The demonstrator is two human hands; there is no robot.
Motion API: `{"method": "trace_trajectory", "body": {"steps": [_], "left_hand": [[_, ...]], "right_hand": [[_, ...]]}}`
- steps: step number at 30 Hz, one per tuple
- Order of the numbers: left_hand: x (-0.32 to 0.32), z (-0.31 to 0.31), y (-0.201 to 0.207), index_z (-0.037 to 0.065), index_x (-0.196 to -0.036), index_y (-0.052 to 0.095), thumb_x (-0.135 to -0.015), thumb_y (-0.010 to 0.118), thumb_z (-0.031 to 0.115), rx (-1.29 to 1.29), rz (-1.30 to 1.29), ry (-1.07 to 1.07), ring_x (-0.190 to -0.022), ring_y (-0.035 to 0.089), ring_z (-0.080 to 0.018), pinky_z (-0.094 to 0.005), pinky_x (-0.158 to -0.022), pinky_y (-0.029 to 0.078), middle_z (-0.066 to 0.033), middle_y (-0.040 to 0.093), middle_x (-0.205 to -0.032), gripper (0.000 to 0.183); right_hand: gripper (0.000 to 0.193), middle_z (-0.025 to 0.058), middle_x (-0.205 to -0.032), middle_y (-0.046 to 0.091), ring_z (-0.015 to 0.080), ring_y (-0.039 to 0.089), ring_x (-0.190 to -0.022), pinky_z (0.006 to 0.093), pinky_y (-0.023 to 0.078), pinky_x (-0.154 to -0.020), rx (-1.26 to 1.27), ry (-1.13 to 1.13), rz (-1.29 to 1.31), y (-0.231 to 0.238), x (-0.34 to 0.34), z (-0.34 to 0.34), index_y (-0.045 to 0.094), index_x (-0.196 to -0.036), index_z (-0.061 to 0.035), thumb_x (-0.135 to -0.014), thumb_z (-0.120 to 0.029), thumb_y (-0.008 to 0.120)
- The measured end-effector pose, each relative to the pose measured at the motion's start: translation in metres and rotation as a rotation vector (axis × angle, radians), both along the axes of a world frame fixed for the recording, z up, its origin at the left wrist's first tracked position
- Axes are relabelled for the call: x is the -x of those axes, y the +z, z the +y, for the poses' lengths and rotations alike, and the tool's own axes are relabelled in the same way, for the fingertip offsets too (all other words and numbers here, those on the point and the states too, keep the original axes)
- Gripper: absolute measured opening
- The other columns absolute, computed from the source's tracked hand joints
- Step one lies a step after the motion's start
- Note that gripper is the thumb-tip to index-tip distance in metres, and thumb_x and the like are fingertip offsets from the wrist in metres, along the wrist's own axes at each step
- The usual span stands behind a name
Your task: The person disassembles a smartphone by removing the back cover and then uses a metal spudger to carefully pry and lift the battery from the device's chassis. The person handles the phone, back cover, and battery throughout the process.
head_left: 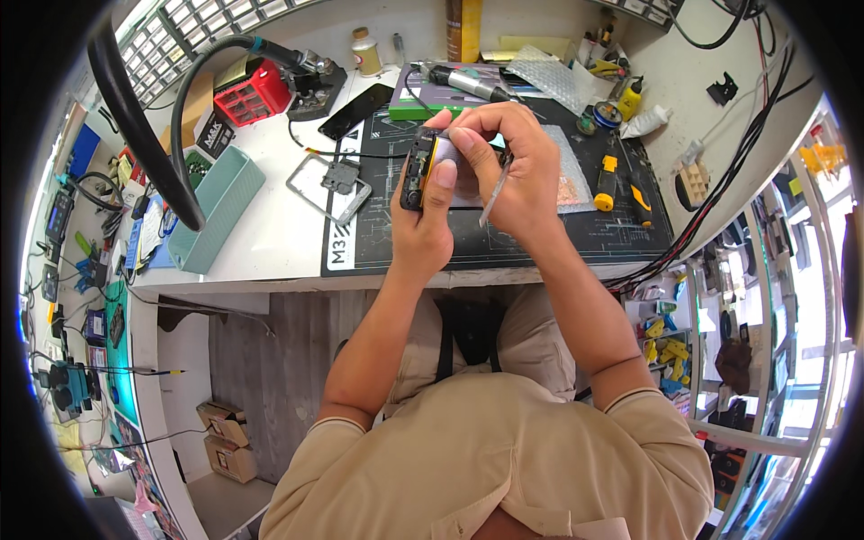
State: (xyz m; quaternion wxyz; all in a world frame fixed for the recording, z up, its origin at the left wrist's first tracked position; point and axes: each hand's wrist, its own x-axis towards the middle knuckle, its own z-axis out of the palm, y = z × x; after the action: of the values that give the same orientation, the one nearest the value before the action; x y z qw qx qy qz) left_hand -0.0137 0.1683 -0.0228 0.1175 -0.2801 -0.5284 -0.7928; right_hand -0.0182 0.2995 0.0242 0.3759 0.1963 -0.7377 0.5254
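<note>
My left hand [427,225] grips an opened phone [417,169] above the mat, holding it on edge with black inner parts showing. The thumb presses on its face. My right hand [526,166] has its thumb and forefinger at the phone's upper right edge, beside a greyish surface [445,151]. A thin metal tool [494,198], which looks like tweezers, is held in the same hand, slanting down from the fingers. What the right fingertips pinch is partly hidden. Left of the hands, a silver phone frame [358,205] lies on the table with a small dark part [340,177] on it.
A dark work mat [396,256] lies under the hands. Around it are a black phone [356,112], a teal bin [216,211], bubble wrap [571,171], a yellow-black screwdriver [607,184] and a pen-like power tool [463,83]. A thick black flexible arm [135,117] arches at left.
</note>
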Motion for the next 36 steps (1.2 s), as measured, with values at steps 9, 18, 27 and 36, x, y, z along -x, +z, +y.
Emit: {"method": "trace_trajectory", "body": {"steps": [9, 18, 27, 36], "left_hand": [[0.003, -0.006, 0.004, -0.002, -0.157, 0.048, -0.115, 0.051, 0.036, -0.053, 0.007, 0.017, -0.135, 0.058, -0.0205, -0.0374, -0.115, 0.046, -0.0134, 0.060, -0.152, 0.056], [0.003, -0.003, 0.008, 0.001, -0.153, 0.051, -0.114, 0.052, 0.041, -0.060, -0.021, 0.041, -0.127, 0.058, -0.0141, -0.0315, -0.110, 0.046, -0.0093, 0.060, -0.145, 0.055], [0.002, -0.007, -0.004, 0.001, -0.154, 0.050, -0.115, 0.051, 0.041, -0.056, -0.083, -0.023, -0.130, 0.056, -0.0138, -0.0318, -0.112, 0.043, -0.0096, 0.058, -0.146, 0.056], [0.012, -0.008, 0.009, 0.018, -0.163, 0.042, -0.114, 0.049, 0.049, -0.336, -0.250, -0.055, -0.134, 0.060, -0.0210, -0.0410, -0.115, 0.046, -0.0069, 0.062, -0.146, 0.059]], "right_hand": [[0.026, 0.0039, -0.107, 0.075, 0.0196, 0.063, -0.103, 0.0352, 0.051, -0.091, 0.144, 0.210, -0.369, 0.002, -0.006, 0.022, 0.079, -0.121, -0.0105, -0.096, -0.019, 0.079], [0.029, 0.0046, -0.109, 0.078, 0.0213, 0.065, -0.106, 0.0354, 0.050, -0.095, -0.219, 0.031, 0.008, 0.004, -0.007, 0.020, 0.082, -0.115, -0.0102, -0.088, -0.018, 0.088], [0.022, 0.0060, -0.090, 0.077, 0.0151, 0.065, -0.088, 0.0354, 0.053, -0.079, 0.017, 0.190, -0.374, 0.005, -0.002, 0.022, 0.084, -0.103, -0.0060, -0.094, -0.026, 0.084], [0.057, 0.0088, -0.117, 0.075, 0.0117, 0.064, -0.100, 0.0276, 0.052, -0.087, 0.040, 0.021, -0.488, -0.011, -0.019, 0.053, 0.068, -0.142, -0.0039, -0.104, -0.046, 0.072]]}}
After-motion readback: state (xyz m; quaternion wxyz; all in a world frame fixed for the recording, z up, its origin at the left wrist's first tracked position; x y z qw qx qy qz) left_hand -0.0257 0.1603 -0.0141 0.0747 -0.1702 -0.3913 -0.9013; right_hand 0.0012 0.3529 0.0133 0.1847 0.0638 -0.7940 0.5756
